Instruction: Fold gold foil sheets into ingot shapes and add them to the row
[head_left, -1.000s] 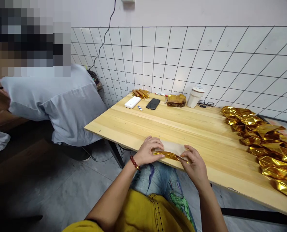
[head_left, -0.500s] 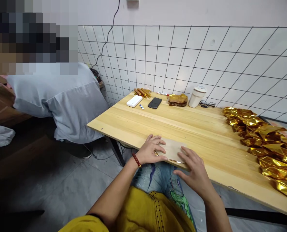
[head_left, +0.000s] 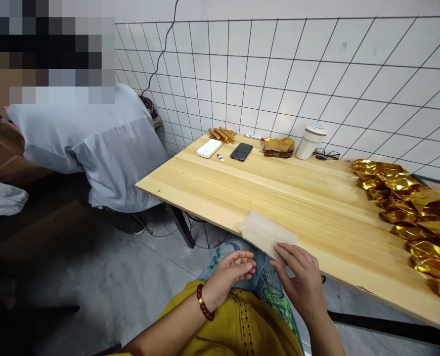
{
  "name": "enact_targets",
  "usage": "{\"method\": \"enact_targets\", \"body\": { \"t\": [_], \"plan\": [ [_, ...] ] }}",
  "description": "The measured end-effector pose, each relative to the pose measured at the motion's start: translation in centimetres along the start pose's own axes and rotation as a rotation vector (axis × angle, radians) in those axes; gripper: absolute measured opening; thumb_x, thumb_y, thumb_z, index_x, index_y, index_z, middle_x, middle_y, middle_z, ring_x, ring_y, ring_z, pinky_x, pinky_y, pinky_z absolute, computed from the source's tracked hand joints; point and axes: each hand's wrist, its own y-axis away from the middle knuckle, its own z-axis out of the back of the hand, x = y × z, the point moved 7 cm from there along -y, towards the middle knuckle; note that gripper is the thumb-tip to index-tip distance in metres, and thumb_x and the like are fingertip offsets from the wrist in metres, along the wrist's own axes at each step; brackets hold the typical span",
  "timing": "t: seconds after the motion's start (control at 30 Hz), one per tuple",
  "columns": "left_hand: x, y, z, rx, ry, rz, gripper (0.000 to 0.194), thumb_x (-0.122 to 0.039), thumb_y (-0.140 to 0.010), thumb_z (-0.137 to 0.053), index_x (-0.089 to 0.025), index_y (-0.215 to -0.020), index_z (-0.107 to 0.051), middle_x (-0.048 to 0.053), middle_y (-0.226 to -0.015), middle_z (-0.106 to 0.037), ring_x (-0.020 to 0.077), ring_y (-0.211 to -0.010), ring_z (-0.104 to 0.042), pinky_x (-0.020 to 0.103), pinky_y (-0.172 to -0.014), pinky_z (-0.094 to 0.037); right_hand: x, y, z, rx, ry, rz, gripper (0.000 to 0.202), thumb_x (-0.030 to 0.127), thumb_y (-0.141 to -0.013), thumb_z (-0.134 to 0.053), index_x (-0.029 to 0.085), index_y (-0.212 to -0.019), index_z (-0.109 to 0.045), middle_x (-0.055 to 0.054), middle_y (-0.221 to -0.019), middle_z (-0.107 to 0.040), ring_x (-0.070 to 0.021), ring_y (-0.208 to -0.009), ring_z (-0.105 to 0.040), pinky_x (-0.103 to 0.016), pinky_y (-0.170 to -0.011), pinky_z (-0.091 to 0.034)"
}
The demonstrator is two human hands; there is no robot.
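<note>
Since half a second ago, the left hand (head_left: 237, 269) has drawn back off the pale paper sheet (head_left: 266, 232), and from my distant seat I see it over the lap, just short of the table (head_left: 190, 183). Its fingers curl loosely toward the thumb; I cannot tell whether anything small sits inside them. My right hand (head_left: 299, 277) has its fingertips on the sheet's near right corner with the thumb lower, by the table edge; whether they pinch the paper or merely rest on it, I cannot make out. That sheet lies aslant at the near edge of the wood, its left end uncovered.

Around the left wrist I see a dark red bead bracelet (head_left: 204, 302), and below the hands a mustard top (head_left: 220, 326) and embroidered jeans (head_left: 275, 291).

Farther out, crumpled gold foil (head_left: 409, 212) covers the right side of the tabletop. Along the back, from left to right, I count folded gold strips (head_left: 222, 135), a white power bank (head_left: 209, 148), a black smartphone (head_left: 241, 152), a red-and-white marker (head_left: 254, 137), a stack of gold pieces (head_left: 278, 147), a lidded white cup (head_left: 311, 141) and eyeglasses (head_left: 327, 154). Left of the table, a co-worker in a light grey shirt (head_left: 90, 143) leans away, near the tiled wall (head_left: 272, 74).
</note>
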Motion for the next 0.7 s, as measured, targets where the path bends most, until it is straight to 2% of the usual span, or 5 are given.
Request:
{"method": "enact_targets", "body": {
  "t": [0.1,0.3,0.5,0.6,0.7],
  "plan": [
    [1.5,-1.1,-1.6,0.027,0.219,0.148,0.039,-0.028,-0.068,-0.081,-0.017,-0.102,-0.064,0.007,-0.100,-0.068,0.0177,-0.086,-0.066,0.033,-0.080,-0.050,-0.8,-0.7,0.0,0.002,-0.094,-0.089,0.021,0.033,-0.094,-0.055,0.025,-0.108,-0.068,-0.005,-0.102,-0.075,-0.0227,-0.095,-0.068,-0.039,-0.083,-0.047],
    [1.1,-2.2,-5.3,0.125,0.330,0.192,0.026,-0.032,-0.074,-0.076,-0.015,-0.088,-0.062,0.008,-0.097,-0.069,0.0204,-0.086,-0.068,0.035,-0.080,-0.050,-1.1,-2.4,0.8,-0.010,-0.153,-0.152,0.023,0.036,-0.095,-0.052,0.024,-0.100,-0.072,-0.005,-0.089,-0.076,-0.0206,-0.077,-0.071,-0.034,-0.068,-0.051],
    [1.9,-2.2,-5.2,0.078,0.432,0.223,0.028,-0.033,-0.080,-0.066,-0.011,-0.098,-0.067,0.010,-0.092,-0.071,0.0187,-0.079,-0.066,0.035,-0.082,-0.050,-0.5,-1.8,1.5,0.040,-0.221,-0.164,0.023,0.037,-0.094,-0.054,0.024,-0.096,-0.073,-0.006,-0.089,-0.077,-0.0219,-0.077,-0.072,-0.035,-0.068,-0.054],
    [1.8,-2.2,-4.9,0.040,0.462,0.181,0.026,-0.028,-0.080,-0.065,-0.011,-0.099,-0.067,0.011,-0.098,-0.072,0.0182,-0.080,-0.066,0.034,-0.080,-0.050,0.1,-1.1,1.2,0.119,-0.193,-0.121,0.021,0.037,-0.093,-0.057,0.026,-0.104,-0.070,-0.004,-0.093,-0.076,-0.0210,-0.080,-0.071,-0.035,-0.070,-0.054],
    [2.0,-2.2,-4.7,-0.012,0.464,0.154,0.021,-0.026,-0.079,-0.065,-0.012,-0.094,-0.067,0.011,-0.097,-0.072,0.0165,-0.076,-0.065,0.031,-0.075,-0.051,0.8,-0.7,0.8,0.171,-0.146,-0.038,0.032,0.039,-0.088,-0.065,0.027,-0.118,-0.064,-0.005,-0.102,-0.075,-0.0228,-0.089,-0.070,-0.037,-0.075,-0.053]
  ]
}}
